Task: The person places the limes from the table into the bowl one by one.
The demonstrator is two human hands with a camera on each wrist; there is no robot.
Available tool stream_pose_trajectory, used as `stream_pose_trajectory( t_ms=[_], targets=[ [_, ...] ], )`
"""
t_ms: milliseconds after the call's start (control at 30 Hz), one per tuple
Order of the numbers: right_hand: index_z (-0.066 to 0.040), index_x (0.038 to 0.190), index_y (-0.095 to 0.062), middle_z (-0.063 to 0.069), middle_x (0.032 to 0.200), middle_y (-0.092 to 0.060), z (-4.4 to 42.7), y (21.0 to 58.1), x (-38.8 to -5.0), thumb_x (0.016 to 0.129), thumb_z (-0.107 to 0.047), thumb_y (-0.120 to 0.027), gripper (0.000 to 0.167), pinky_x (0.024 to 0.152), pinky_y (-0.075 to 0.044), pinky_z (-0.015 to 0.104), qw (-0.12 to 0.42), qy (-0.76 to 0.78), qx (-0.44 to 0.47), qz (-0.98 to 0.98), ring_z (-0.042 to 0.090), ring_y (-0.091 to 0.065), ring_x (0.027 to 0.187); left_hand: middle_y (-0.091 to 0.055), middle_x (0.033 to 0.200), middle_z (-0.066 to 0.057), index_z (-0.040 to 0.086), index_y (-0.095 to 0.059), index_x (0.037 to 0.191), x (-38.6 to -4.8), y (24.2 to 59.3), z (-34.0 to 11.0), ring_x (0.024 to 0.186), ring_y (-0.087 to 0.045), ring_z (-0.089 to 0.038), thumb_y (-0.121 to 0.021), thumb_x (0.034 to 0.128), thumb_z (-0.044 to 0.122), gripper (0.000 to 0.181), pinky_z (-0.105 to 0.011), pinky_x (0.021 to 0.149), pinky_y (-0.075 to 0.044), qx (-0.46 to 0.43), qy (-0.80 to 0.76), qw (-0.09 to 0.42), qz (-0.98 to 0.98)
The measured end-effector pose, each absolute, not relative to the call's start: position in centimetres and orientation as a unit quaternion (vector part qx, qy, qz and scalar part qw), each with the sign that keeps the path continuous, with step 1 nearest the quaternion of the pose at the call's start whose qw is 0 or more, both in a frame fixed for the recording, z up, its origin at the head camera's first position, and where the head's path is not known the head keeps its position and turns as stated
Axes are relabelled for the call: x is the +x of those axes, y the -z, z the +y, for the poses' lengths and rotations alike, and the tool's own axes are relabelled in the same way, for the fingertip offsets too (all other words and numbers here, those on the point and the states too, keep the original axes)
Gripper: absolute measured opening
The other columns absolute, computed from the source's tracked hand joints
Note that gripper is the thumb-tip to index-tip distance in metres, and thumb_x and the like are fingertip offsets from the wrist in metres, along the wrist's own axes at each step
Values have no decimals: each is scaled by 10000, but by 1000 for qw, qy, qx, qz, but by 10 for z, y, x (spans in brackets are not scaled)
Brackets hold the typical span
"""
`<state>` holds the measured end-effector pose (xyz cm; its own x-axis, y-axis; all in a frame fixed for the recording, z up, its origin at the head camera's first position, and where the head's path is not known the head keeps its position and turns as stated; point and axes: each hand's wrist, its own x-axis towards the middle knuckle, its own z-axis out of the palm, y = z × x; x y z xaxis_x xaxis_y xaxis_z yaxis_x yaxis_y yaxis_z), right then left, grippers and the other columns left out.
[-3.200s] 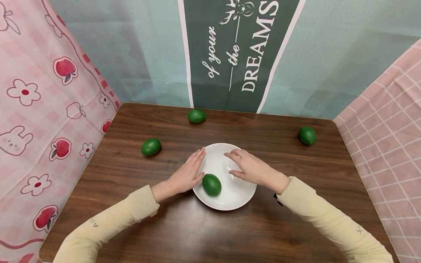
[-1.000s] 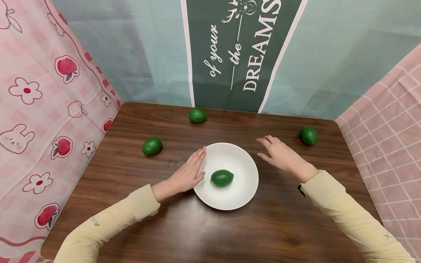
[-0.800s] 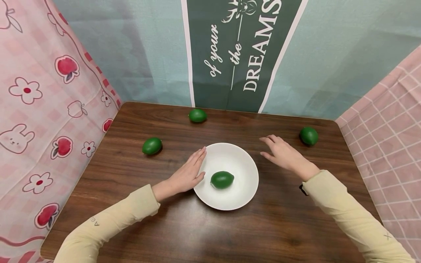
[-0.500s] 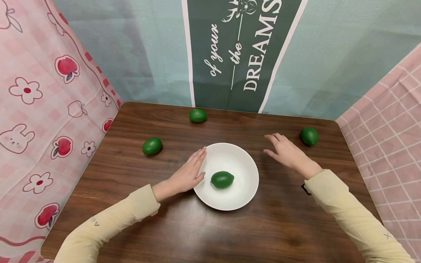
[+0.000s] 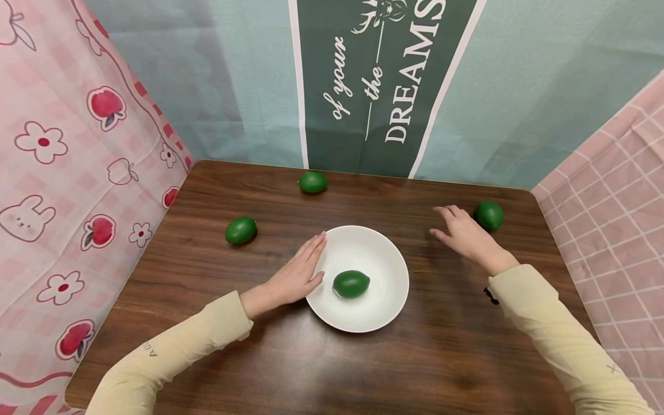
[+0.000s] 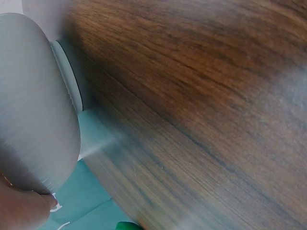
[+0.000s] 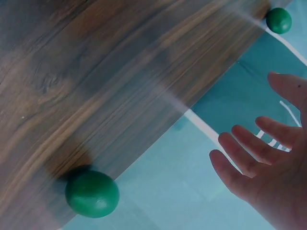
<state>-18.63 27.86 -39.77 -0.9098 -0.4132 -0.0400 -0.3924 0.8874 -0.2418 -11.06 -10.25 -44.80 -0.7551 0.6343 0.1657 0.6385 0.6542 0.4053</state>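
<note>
A white bowl (image 5: 381, 302) stands mid-table with one green lime (image 5: 351, 284) lying in it. The left hand (image 5: 294, 274) rests at the bowl's left rim, fingers straight and together; part of that hand shows at the lower left of the left wrist view. The right hand (image 5: 469, 235) is held over the table right of the bowl, fingers spread and holding nothing. Just beyond its fingers, to the right, lies another lime (image 5: 489, 215). In the right wrist view the hand (image 7: 268, 153) is open, apart from the nearer lime (image 7: 92, 194).
Two more limes lie on the wooden table (image 5: 270, 369): one at the back edge (image 5: 313, 182), one to the left (image 5: 241, 230). A blue-green cloth (image 5: 259, 75) hangs behind, with pink patterned cloths (image 5: 46, 190) at the sides.
The right hand has moved from over the bowl rightward, nearer the right-hand lime. The lime in the bowl has turned and shifted from the left side toward the middle. The left hand has stayed put.
</note>
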Motion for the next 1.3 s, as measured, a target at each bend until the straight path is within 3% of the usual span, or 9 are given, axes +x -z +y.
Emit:
stream_pose_trajectory(
  t_ms=[667, 1300],
  targets=[
    [102, 1351, -283, 351, 1291, -301, 303, 392, -201, 924, -282, -505, 615, 932, -290, 608, 82, 141, -150, 975, 500, -293, 1174, -167, 1480, -212, -108, -196, 1397, -112, 448, -101, 1351, -191, -326, -502, 882, 168, 659, -378, 1111, -150, -350, 224, 12, -910],
    [88, 1370, -261, 345, 1324, -246, 324, 393, -210, 940, -309, -459, 617, 926, -237, 631, 37, 184, -94, 978, 520, -228, 1194, -163, 1481, -209, -105, -194, 1399, -113, 449, -101, 1353, -185, -324, -500, 885, 179, 663, -396, 1105, -166, -349, 225, 9, -910]
  ],
)
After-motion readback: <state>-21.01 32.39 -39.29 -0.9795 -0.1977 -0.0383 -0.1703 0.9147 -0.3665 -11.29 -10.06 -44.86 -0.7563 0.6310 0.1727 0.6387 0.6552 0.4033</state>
